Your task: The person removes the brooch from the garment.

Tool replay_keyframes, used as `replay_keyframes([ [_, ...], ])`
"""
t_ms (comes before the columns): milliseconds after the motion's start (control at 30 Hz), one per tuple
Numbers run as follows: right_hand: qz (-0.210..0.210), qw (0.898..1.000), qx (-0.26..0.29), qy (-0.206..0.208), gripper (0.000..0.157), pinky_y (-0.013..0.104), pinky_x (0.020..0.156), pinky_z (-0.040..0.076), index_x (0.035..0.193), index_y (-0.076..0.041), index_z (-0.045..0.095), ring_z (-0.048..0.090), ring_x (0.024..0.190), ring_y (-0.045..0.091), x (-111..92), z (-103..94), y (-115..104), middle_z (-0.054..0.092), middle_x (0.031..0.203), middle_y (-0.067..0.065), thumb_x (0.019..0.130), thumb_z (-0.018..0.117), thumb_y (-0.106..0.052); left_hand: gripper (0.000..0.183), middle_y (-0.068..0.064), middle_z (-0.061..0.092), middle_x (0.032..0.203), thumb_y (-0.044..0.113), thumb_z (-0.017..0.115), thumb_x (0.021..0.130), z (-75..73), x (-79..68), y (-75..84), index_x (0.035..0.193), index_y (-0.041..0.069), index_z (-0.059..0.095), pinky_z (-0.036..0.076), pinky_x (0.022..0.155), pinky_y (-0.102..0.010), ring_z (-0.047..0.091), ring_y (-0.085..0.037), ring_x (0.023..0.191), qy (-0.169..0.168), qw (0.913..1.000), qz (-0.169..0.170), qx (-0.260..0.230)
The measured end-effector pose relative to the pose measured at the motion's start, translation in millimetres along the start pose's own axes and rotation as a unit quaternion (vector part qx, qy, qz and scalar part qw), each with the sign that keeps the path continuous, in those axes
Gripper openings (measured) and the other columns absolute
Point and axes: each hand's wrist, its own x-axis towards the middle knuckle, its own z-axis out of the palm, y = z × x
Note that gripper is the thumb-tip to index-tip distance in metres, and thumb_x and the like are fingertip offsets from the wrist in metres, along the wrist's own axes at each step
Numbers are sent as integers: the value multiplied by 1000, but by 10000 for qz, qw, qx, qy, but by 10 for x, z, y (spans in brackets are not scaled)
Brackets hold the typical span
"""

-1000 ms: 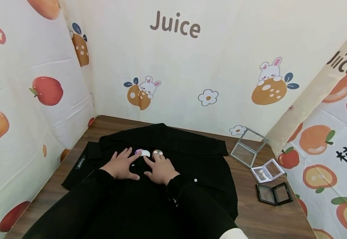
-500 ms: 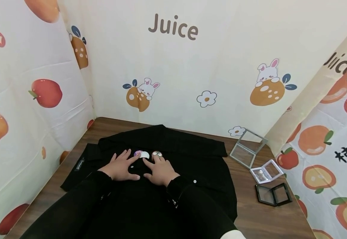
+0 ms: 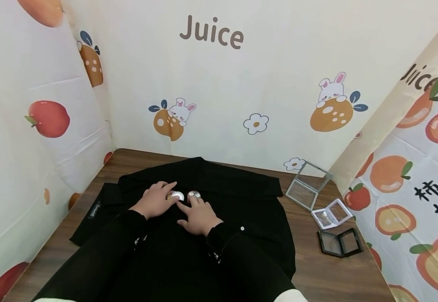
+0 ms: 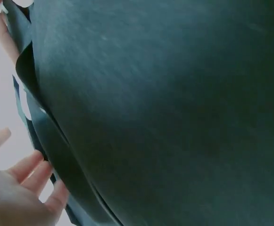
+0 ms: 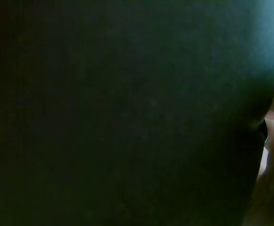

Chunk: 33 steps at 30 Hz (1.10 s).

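Observation:
A black shirt lies spread on the wooden table. On it, in the head view, sit small round badges: a white-faced badge overlapping another, and a patterned badge just to the right. My left hand lies over the shirt, its thumb and forefinger spread to either side of the overlapping badges and partly hiding them. My right hand rests on the shirt with one fingertip at the patterned badge and the forefinger near the white one. Black cloth fills most of both wrist views; the left wrist view shows loosely spread fingers.
Three hinged display frames stand unfolded on the table's right: a grey frame, a white frame with a small item inside, and a black frame. Fruit-printed curtains enclose the table's back and sides.
My left hand has shifted up and turned, bringing its thumb from low on the shirt up beside the overlapping badges and its forefinger above them. The right hand keeps nearly the same place.

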Motion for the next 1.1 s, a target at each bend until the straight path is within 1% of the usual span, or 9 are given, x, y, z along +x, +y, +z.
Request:
replay_keyframes([
  [100, -30, 10000, -7, 23, 67, 47, 110, 40, 162, -46, 21, 36, 144, 27, 22, 7, -8, 30, 163, 5, 103, 44, -65, 55, -21, 53, 141, 40, 55, 107, 30, 55, 3, 153, 10, 50, 37, 105, -65, 47, -44, 130, 323, 9994, 18, 81],
  [200, -51, 10000, -3, 43, 66, 45, 108, 41, 162, -46, 22, 37, 142, 26, 39, 23, -11, 33, 160, 5, 103, 43, -65, 40, -16, 62, 124, 28, 58, 106, 44, 94, 23, 139, 5, 62, 46, 97, -58, 58, -36, 113, 490, 9988, 62, 49],
  [267, -45, 10000, 2, 44, 66, 44, 106, 41, 162, -46, 22, 37, 141, 26, 40, 28, -10, 33, 160, 5, 103, 43, -65, 30, -14, 64, 114, 20, 58, 106, 36, 104, 51, 128, 3, 67, 49, 92, -52, 61, -30, 102, 474, 9989, 38, -61],
  [367, -13, 10000, 6, 24, 65, 43, 105, 41, 162, -47, 22, 38, 141, 26, 33, 34, -6, 32, 161, 4, 103, 43, -65, 20, -11, 65, 108, 14, 57, 106, 29, 122, 79, 118, 2, 69, 51, 86, -47, 61, -23, 90, 340, 9991, -89, -252],
  [467, -8, 10000, 26, 11, 65, 42, 104, 41, 162, -47, 22, 38, 141, 26, 23, 44, -6, 30, 163, 4, 103, 43, -65, 19, -10, 66, 107, 12, 55, 106, 32, 135, 81, 116, 2, 68, 52, 81, -44, 61, -20, 81, 215, 9981, -330, -479],
  [567, -8, 10000, 22, 19, 65, 41, 103, 41, 162, -47, 22, 38, 140, 26, 19, 43, -10, 31, 162, 4, 103, 44, -64, 17, -9, 66, 103, 11, 54, 106, 52, 158, 67, 114, 2, 66, 51, 76, -42, 59, -19, 74, 155, 9967, -477, -633],
  [633, -8, 10000, 4, 28, 65, 41, 103, 41, 162, -47, 22, 38, 140, 26, 13, 25, -17, 32, 161, 5, 103, 44, -64, 15, -8, 66, 99, 10, 55, 105, 68, 180, 60, 112, 2, 66, 50, 74, -41, 59, -20, 71, 190, 9959, -567, -676],
  [800, -8, 10000, -31, 77, 64, 42, 103, 42, 162, -47, 23, 39, 139, 26, 14, 9, -12, 33, 160, 5, 103, 44, -64, 10, -6, 65, 93, 11, 57, 103, 100, 240, 66, 104, 6, 66, 49, 75, -41, 58, -21, 76, 342, 9957, -692, -518],
  [1100, -5, 9999, 40, 120, 64, 41, 102, 42, 162, -47, 25, 40, 138, 26, 15, 42, -2, 35, 158, 4, 103, 45, -64, 7, -6, 61, 86, 9, 57, 100, 104, 242, 116, 99, 7, 63, 48, 72, -40, 57, -22, 74, 269, 9950, -836, -482],
])
